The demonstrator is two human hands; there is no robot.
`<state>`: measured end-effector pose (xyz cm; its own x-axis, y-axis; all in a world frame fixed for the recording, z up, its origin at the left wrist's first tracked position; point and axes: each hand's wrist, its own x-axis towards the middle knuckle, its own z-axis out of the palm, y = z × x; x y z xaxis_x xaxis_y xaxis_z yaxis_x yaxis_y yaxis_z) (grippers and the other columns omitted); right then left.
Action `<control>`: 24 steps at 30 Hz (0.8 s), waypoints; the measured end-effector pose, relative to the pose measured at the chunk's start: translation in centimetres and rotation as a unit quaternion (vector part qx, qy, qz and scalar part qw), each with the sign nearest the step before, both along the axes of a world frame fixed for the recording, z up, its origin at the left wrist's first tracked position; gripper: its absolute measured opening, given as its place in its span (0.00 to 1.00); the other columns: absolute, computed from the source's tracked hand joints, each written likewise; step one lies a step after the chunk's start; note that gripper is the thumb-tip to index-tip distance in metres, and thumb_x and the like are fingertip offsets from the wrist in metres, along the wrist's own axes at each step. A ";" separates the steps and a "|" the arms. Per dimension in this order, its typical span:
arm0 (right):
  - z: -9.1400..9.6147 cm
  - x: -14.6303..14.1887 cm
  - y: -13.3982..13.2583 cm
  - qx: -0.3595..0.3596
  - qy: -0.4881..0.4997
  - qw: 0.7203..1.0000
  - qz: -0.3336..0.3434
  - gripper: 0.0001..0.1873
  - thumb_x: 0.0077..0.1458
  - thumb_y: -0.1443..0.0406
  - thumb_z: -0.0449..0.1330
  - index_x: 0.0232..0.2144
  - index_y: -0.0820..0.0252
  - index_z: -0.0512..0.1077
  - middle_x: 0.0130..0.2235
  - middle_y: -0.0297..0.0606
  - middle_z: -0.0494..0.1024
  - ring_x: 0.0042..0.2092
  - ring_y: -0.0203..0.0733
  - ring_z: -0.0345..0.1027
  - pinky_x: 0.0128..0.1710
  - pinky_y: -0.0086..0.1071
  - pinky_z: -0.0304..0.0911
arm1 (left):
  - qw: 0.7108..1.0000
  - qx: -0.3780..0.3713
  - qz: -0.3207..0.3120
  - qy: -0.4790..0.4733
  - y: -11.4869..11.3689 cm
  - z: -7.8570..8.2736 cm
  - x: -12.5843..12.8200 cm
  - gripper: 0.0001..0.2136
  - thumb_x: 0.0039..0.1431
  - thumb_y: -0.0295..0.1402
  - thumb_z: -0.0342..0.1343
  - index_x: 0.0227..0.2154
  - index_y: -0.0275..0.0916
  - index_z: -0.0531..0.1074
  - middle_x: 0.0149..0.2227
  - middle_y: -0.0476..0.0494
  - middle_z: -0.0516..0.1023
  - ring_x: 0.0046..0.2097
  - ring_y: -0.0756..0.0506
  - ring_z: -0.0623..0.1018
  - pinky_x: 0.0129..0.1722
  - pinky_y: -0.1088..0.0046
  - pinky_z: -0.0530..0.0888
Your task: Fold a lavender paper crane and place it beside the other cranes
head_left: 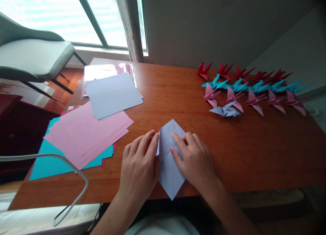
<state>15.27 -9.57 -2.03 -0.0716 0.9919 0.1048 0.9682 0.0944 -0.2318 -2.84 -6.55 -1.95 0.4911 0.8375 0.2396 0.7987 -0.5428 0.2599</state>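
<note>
A pale lavender-white sheet of origami paper (166, 167), folded with several creases into a long diamond, lies at the table's near edge in front of me. My left hand (139, 160) is closed on its left side, with a raised flap pinched between thumb and fingers; the fingertips are partly hidden. My right hand (192, 157) rests on the paper's right half, thumb and index finger apart and pressing on the surface. Beyond it to the right sits a pale folded crane (226, 110), close to a row of pink cranes (211, 96).
Blue cranes (216, 83) and red cranes (204, 71) form rows farther back. On the left lie white sheets (114, 94), pink sheets (89, 130) and blue sheets (51, 163), overlapping. A white cable (85, 180) curves at the lower left. A chair (38, 57) stands by the window.
</note>
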 end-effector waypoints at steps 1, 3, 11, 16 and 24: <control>0.1 0.0 0.0 0.000 0.003 1.000 0.002 0.22 0.66 0.59 0.55 0.59 0.57 0.69 0.39 0.42 0.73 0.42 0.49 0.64 0.41 0.41 0.63 | 1.000 0.004 -0.015 0.002 -0.1 -0.1 0.1 0.24 0.63 0.26 0.46 0.63 0.33 0.64 0.64 0.31 0.69 0.60 0.34 0.71 0.53 0.55 0.68; 0.2 0.1 0.0 0.000 0.010 1.000 0.006 0.21 0.66 0.60 0.55 0.59 0.56 0.70 0.39 0.42 0.73 0.42 0.48 0.64 0.42 0.40 0.63 | 0.999 0.011 -0.040 0.007 -0.3 -0.2 0.5 0.27 0.62 0.23 0.45 0.65 0.29 0.60 0.66 0.29 0.65 0.64 0.34 0.69 0.57 0.56 0.66; 0.3 0.5 0.9 -0.018 -0.014 1.000 0.008 0.20 0.67 0.61 0.53 0.59 0.57 0.69 0.41 0.42 0.75 0.43 0.48 0.68 0.42 0.39 0.65 | 0.990 0.027 -0.123 0.058 -0.5 0.1 0.9 0.24 0.67 0.23 0.39 0.64 0.27 0.62 0.68 0.31 0.61 0.66 0.37 0.66 0.62 0.57 0.63; 0.6 0.5 1.8 -0.027 -0.025 0.999 0.006 0.22 0.67 0.62 0.52 0.61 0.58 0.66 0.43 0.42 0.77 0.43 0.47 0.71 0.39 0.38 0.66 | 0.984 0.034 -0.159 0.073 -0.3 -0.2 0.2 0.24 0.67 0.25 0.40 0.64 0.29 0.63 0.69 0.36 0.59 0.68 0.37 0.64 0.65 0.58 0.59; 0.5 0.3 1.8 -0.023 -0.056 0.998 0.015 0.25 0.67 0.64 0.51 0.65 0.54 0.62 0.40 0.40 0.76 0.41 0.46 0.70 0.37 0.37 0.66 | 0.979 0.004 -0.181 0.093 0.4 0.2 -0.4 0.26 0.65 0.24 0.41 0.66 0.28 0.61 0.70 0.35 0.57 0.69 0.37 0.62 0.66 0.56 0.59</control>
<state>15.55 -7.80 -1.54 -0.1105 0.9927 0.0480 0.9852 0.1158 -0.1263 -3.27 -6.13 -1.76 0.7907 0.5995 0.1241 0.5873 -0.8000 0.1231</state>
